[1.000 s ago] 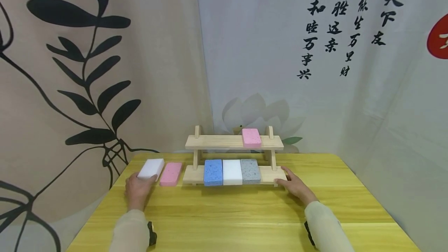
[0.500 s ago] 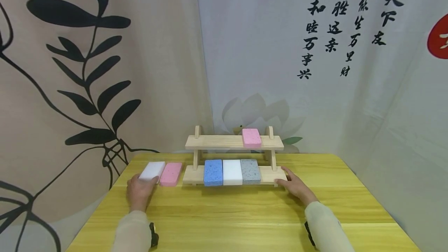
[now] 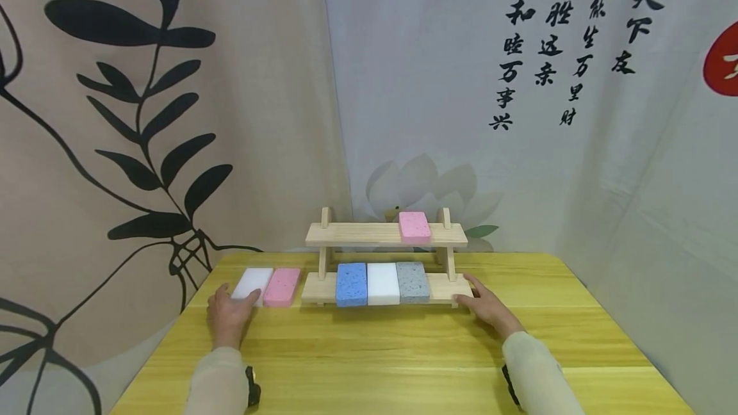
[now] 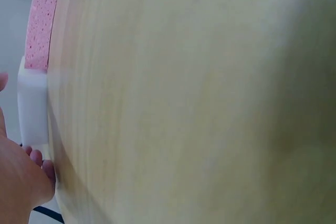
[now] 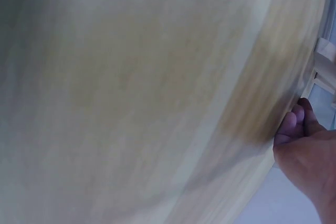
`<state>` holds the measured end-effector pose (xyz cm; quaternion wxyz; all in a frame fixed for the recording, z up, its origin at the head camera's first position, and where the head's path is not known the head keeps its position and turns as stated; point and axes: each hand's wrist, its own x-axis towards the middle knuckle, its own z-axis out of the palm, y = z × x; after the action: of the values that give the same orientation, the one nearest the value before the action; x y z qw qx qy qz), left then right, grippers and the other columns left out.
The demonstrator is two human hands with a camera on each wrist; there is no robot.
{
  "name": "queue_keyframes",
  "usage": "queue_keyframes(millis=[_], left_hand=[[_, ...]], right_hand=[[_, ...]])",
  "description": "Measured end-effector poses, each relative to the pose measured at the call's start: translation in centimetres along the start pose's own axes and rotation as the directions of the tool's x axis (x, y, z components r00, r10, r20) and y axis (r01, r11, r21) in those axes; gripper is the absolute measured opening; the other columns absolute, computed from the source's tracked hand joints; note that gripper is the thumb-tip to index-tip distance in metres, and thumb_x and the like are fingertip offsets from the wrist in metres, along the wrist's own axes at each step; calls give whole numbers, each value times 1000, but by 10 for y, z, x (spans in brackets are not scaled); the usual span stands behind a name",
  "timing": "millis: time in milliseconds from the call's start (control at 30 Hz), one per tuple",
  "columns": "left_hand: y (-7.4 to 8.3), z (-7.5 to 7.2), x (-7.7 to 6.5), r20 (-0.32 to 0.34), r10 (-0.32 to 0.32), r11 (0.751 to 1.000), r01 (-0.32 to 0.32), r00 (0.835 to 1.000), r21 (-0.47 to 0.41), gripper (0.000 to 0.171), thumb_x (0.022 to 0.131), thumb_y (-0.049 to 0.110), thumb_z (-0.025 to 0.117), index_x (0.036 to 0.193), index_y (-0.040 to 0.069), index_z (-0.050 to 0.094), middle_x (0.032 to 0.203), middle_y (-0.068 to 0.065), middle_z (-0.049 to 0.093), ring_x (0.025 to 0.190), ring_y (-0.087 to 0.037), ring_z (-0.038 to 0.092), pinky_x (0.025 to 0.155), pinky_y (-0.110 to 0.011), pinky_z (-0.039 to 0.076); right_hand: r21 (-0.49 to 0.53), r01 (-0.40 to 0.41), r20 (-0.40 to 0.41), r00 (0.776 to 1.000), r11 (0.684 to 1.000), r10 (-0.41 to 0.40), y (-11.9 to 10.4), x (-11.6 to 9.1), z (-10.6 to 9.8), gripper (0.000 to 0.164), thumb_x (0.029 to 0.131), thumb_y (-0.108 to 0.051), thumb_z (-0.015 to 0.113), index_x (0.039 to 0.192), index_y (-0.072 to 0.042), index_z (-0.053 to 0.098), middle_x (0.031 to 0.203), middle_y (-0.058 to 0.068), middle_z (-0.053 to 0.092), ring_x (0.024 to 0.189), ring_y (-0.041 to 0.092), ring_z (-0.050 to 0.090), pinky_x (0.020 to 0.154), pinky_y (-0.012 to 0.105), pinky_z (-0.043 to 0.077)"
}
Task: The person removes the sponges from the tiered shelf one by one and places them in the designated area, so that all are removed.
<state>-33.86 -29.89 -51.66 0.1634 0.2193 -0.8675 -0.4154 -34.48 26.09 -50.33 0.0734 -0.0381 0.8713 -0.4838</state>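
A white sponge (image 3: 252, 282) lies flat on the table, its right side against a pink sponge (image 3: 282, 287). My left hand (image 3: 229, 316) is at the white sponge's near left side, fingers spread loosely; in the left wrist view the thumb stands away from it and the fingertips (image 4: 37, 157) are by its end. On a two-tier wooden rack (image 3: 352, 234), the lower board carries a blue sponge (image 3: 351, 284), another white sponge (image 3: 383, 284) and a grey sponge (image 3: 412, 282). My right hand (image 3: 490, 306) grips that board's right end between thumb and fingers.
Another pink sponge (image 3: 414, 227) sits on the rack's upper board, right of its middle. The yellow wood-grain table (image 3: 375, 351) stretches in front of the rack. Behind it hangs a printed curtain (image 3: 277, 114) with leaves and writing.
The white sponge on the table has come down and right, flat beside the pink one. My left hand has loosened from it and drawn slightly left. My right hand has stayed put.
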Motion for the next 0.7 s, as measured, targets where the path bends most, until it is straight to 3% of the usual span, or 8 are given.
queue_keyframes(millis=[233, 700], left_hand=[[8, -8, 0, -2, 1, 1000, -1, 1000, -7, 96, 88, 51, 66, 151, -7, 22, 142, -39, 27, 129, -54, 28, 106, -66, 24], [25, -13, 7, 7, 10, 999, -9, 1000, -35, 102, 87, 60, 64, 155, 0, 19, 152, -35, 21, 136, -54, 23, 107, -68, 22]], right_hand=[[-3, 7, 1, 1000, 1000, -6, 1, -1, 0, 93, 92, -54, 63, 159, -13, 13, 153, 40, 15, 140, 54, 20, 107, 63, 31], [25, -38, -10, 999, 999, 39, -2, -1, 2, 86, 96, -43, 64, 159, -11, 15, 155, 37, 16, 143, 51, 17, 109, 63, 29]])
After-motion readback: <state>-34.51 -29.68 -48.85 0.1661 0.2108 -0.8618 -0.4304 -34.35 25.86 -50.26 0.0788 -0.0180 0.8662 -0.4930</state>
